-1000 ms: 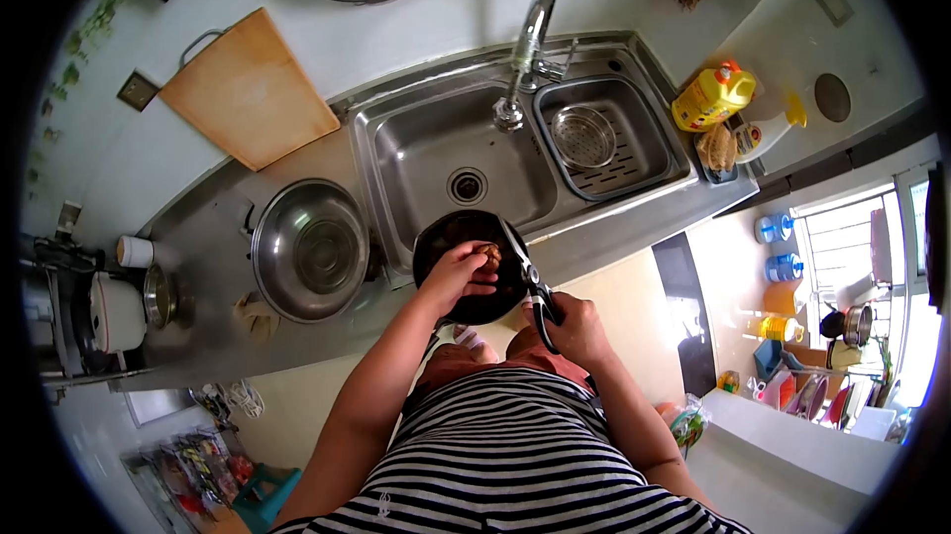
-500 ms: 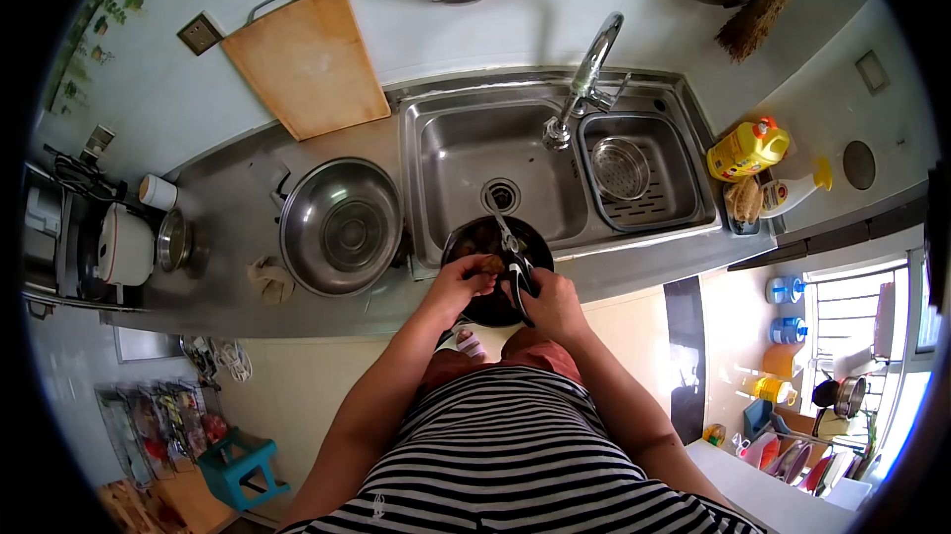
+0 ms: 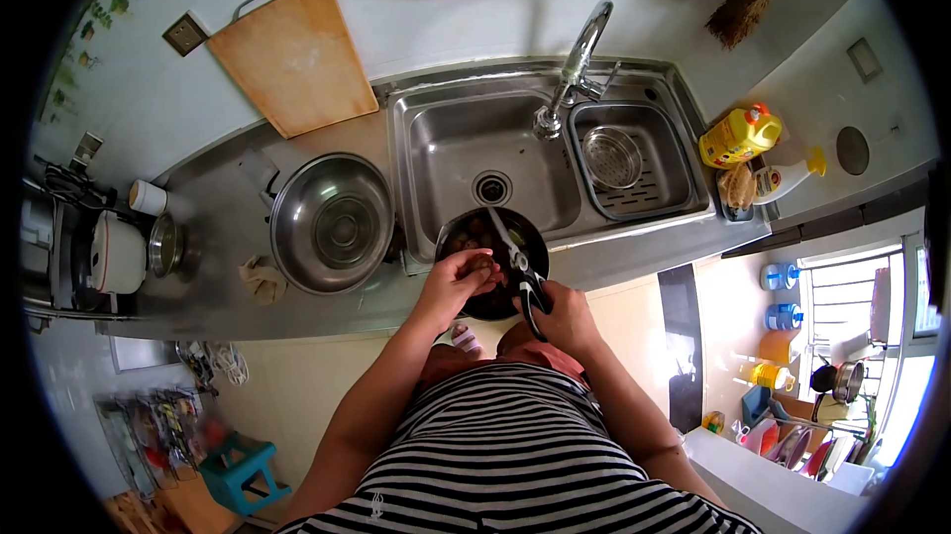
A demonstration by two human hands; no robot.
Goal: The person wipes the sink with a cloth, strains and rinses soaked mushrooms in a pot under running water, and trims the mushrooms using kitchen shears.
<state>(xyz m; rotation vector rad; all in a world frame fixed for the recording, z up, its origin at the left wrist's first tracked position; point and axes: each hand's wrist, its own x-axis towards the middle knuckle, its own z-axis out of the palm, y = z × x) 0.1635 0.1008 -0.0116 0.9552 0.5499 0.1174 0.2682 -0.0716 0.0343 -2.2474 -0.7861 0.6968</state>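
My left hand (image 3: 448, 288) pinches a small brown roundish piece (image 3: 481, 264) between thumb and fingertips, over a dark round bowl (image 3: 541, 234). What kind of food it is I cannot make out. More brown pieces (image 3: 479, 228) lie inside the bowl, partly hidden by my hands. In my right hand (image 3: 565, 316) is a pair of kitchen scissors (image 3: 516, 255) with black and white handles. Its metal blades point away from me, across the bowl, just right of the brown piece and apart from it. The bowl is in front of the sink's near edge.
Beyond the bowl is a steel sink (image 3: 421, 153) with a faucet (image 3: 578, 63) and a round strainer (image 3: 611, 158). On the left counter are a large steel basin (image 3: 287, 222) and a cloth (image 3: 263, 279). A cutting board (image 3: 292, 58) leans on the wall; a yellow bottle (image 3: 738, 137) stands right.
The scissors have moved away from the brown piece, and my right hand sits slightly lower and to the right. My left hand still pinches the piece. The whole view has shifted a little.
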